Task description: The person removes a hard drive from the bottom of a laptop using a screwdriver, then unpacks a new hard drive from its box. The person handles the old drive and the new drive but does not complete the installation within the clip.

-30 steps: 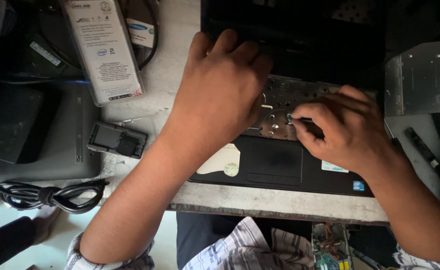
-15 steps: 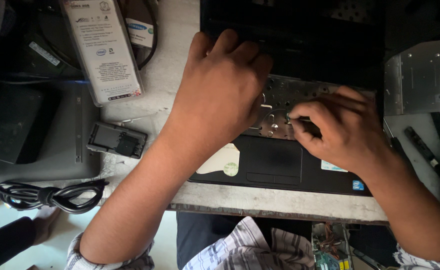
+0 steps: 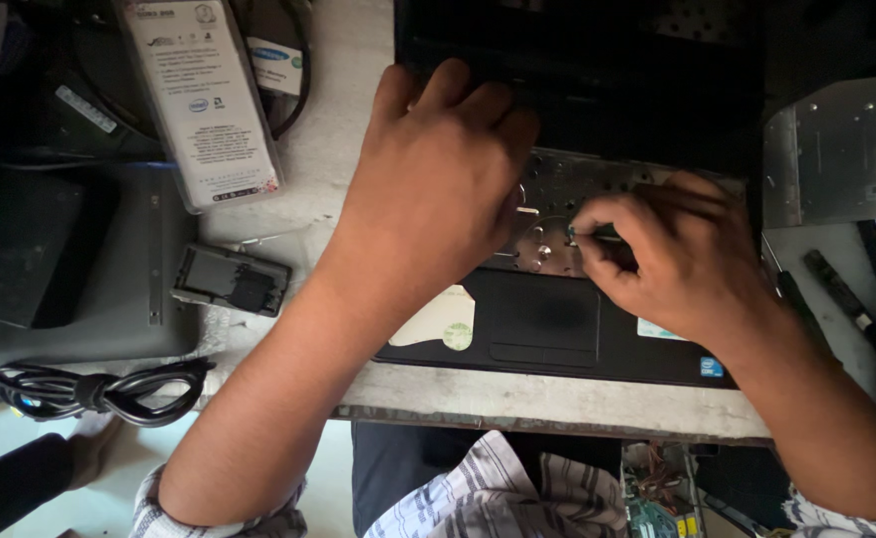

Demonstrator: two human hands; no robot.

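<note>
An opened black laptop [image 3: 547, 329] lies on the table with its keyboard off, so a perforated metal plate [image 3: 557, 199] shows. My left hand [image 3: 438, 189] lies palm down over the plate's left part, fingers reaching onto the dark upper area. My right hand [image 3: 677, 259] is curled around a small dark tool [image 3: 589, 235] whose tip touches the plate just above the touchpad. Most of the tool is hidden inside the fist.
A long white-labelled pack [image 3: 204, 100] lies at the upper left, a small black part [image 3: 231, 279] below it, on a grey flat device [image 3: 79, 289]. A coiled black cable [image 3: 89, 389] hangs at the table edge. A grey metal bracket [image 3: 831, 149] and black strips [image 3: 846, 294] lie at right.
</note>
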